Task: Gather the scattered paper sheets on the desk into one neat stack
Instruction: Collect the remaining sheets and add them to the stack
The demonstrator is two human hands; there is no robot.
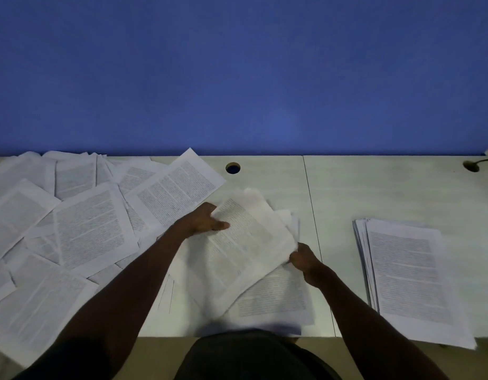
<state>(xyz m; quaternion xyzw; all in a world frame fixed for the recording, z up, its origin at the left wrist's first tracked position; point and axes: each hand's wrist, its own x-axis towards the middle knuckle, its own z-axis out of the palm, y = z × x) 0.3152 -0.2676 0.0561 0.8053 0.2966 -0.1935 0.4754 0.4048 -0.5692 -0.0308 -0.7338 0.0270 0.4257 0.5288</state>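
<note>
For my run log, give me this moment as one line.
phase: gathering | left hand: holds bundle of sheets | right hand: grips bundle edge | neat stack: right side of desk | scattered sheets: left side

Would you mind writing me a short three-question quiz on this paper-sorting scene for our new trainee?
1. True or false: the stack of sheets lies to the right of both hands.
2. Which of these does the right hand grip: A) the bundle of sheets at its right edge, B) the stack, C) nothing?
3. Fill in: most of the scattered sheets lie on the ___ side of the desk.

Key
1. True.
2. A; the left hand holds the same bundle at its left edge.
3. Left.
</note>
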